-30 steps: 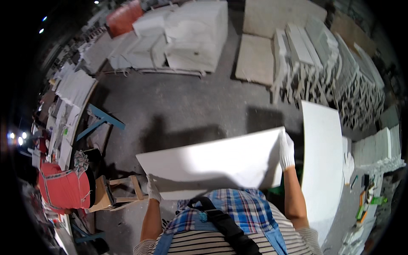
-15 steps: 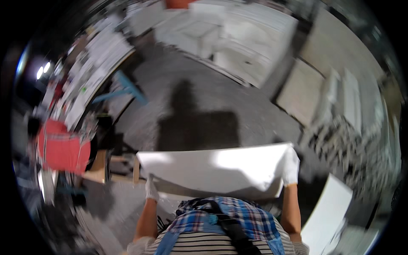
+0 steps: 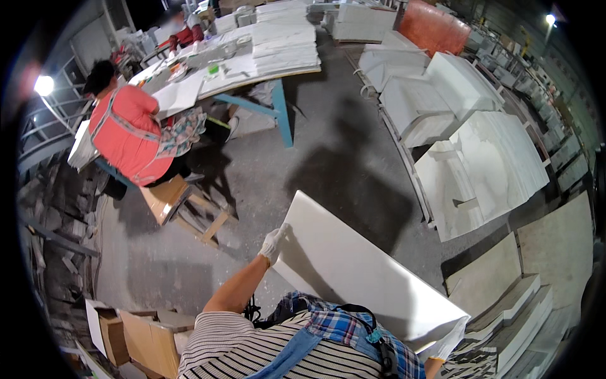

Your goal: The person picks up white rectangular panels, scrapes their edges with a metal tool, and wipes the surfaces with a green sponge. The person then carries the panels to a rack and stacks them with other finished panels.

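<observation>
The gloved left hand (image 3: 273, 243) clenched the upper edge of a large flat white stone-like panel (image 3: 360, 271), the gloved right hand (image 3: 449, 343) gripping its lower corner, held tilted before the chest. It might have slipped and cracked on the grey concrete floor (image 3: 328, 158).

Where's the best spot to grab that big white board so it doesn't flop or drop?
Probably the two short ends, one hand coming in from each side. The white board is wide, flat and thin, so its ends are the handiest edges to hook fingers round. That is how it is carried here: the gloved left hand grips one end, the gloved right hand the other.
</observation>
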The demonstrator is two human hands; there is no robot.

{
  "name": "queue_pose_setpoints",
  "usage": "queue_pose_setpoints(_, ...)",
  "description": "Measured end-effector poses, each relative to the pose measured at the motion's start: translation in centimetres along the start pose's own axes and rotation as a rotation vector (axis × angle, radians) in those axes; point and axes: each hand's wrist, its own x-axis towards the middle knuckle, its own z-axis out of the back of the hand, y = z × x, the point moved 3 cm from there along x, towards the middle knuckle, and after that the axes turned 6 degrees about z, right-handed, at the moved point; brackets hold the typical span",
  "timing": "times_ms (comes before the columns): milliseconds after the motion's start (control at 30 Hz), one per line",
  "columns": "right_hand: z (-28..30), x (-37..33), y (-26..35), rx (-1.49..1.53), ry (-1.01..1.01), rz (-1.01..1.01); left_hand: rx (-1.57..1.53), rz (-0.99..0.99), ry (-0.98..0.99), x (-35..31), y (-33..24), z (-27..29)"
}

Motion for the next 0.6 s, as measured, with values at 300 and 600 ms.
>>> queue_pose_setpoints(300, -13.5, 17.9, 4.2, -0.036, 0.078, 0.118, -0.109, 0.141, -0.113, 8.1, -8.4, -10.8)
queue_pose_setpoints(600, -34.8, 37.0, 14.8, 0.190, 0.374, 0.094, -0.182, -0.050, -0.225, 11.0, -22.4, -20.9)
